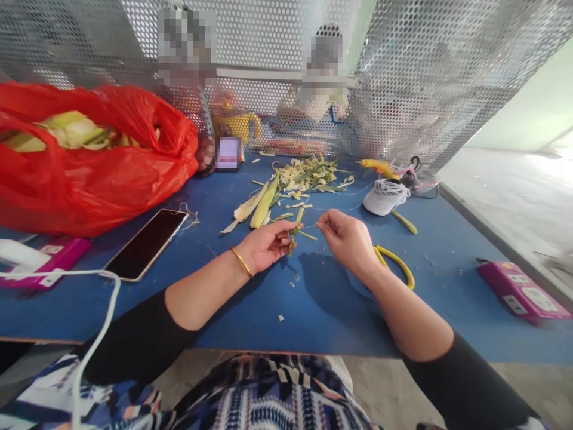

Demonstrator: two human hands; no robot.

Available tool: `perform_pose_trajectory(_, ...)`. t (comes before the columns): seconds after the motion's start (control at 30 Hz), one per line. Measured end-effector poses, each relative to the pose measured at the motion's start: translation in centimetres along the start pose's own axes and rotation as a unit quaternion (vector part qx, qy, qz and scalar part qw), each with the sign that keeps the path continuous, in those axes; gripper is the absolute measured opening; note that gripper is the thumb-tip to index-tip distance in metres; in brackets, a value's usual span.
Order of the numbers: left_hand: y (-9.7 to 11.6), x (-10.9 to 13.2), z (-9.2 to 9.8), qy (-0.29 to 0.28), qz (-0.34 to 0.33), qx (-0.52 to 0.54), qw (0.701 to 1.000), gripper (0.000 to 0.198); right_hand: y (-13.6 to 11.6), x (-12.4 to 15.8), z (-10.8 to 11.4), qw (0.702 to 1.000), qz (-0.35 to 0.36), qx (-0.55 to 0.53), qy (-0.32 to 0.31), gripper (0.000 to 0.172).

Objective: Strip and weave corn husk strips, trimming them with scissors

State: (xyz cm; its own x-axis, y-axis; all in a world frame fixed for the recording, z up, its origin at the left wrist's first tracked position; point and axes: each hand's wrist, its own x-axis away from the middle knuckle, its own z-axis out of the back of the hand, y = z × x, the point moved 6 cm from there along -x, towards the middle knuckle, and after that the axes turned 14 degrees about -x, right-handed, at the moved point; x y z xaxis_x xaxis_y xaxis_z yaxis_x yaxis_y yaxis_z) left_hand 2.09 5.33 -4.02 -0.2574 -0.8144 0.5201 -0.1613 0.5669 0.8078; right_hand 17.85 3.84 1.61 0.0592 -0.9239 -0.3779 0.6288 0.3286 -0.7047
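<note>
My left hand (265, 245), with a gold bangle on the wrist, pinches a small bundle of green leaf strips (294, 232) over the blue table (313, 298). My right hand (347, 239) is closed in a pinch on a thin white thread (333, 208) that runs back to a white thread spool (385, 196). The two hands sit close together, fingertips almost meeting at the strips. Yellow-handled pliers (396, 263) lie just right of my right wrist.
A red plastic bag (89, 173) full of pale husks sits at the left. A phone (147, 242) lies beside it, with a pink box (56, 258) and white cable. Cut leaf scraps (304, 176) pile at the back. Another pink box (521, 291) lies right. Perforated metal screens (425, 71) enclose the table.
</note>
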Motion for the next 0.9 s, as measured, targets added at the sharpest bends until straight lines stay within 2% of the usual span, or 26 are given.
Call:
perform_pose_trajectory(0.13,0.1,-0.1,0.3,0.033,-0.04,-0.07,0.996,0.02,-0.3,0.1,-0.1,0.999,0.051,-0.005,-0.017,0.014)
perform_pose_trajectory(0.23,0.2,0.0,0.1,0.031,-0.078,-0.172,0.982,0.023,-1.0,0.4,-0.4,0.991,0.118,-0.022,-0.051,0.017)
perform_pose_trajectory(0.33,0.0,0.3,-0.6,-0.013,-0.098,-0.288,0.953,0.018,-1.4,0.6,-0.9,0.981,0.161,-0.041,-0.097,0.018)
perform_pose_trajectory(0.4,-0.1,0.6,-1.1,-0.063,-0.11,-0.351,0.928,0.011,-1.3,0.5,-1.2,0.977,0.158,-0.062,-0.129,0.017)
perform_pose_trajectory(0.5,-0.2,0.8,-1.5,-0.131,-0.131,-0.394,0.9,0.008,-0.5,0.1,-1.8,0.971,0.083,-0.132,-0.18,0.012)
perform_pose_trajectory(0.6,0.3,1.0,-1.8,-0.174,-0.166,-0.357,0.903,0.011,1.1,-0.2,-2.2,0.95,-0.072,-0.234,-0.192,0.017)
perform_pose_trajectory(0.7,1.1,1.2,-1.8,-0.171,-0.214,-0.309,0.911,0.012,2.4,0.0,-2.4,0.92,-0.189,-0.3,-0.169,0.03)
perform_pose_trajectory(0.77,1.7,1.2,-1.6,-0.136,-0.246,-0.281,0.918,0.011,2.6,0.0,-2.4,0.915,-0.201,-0.314,-0.152,0.035)
perform_pose_trajectory(0.9,2.5,1.1,-0.8,-0.034,-0.294,-0.263,0.918,0.01,1.9,0.0,-2.1,0.945,-0.143,-0.273,-0.109,0.033)
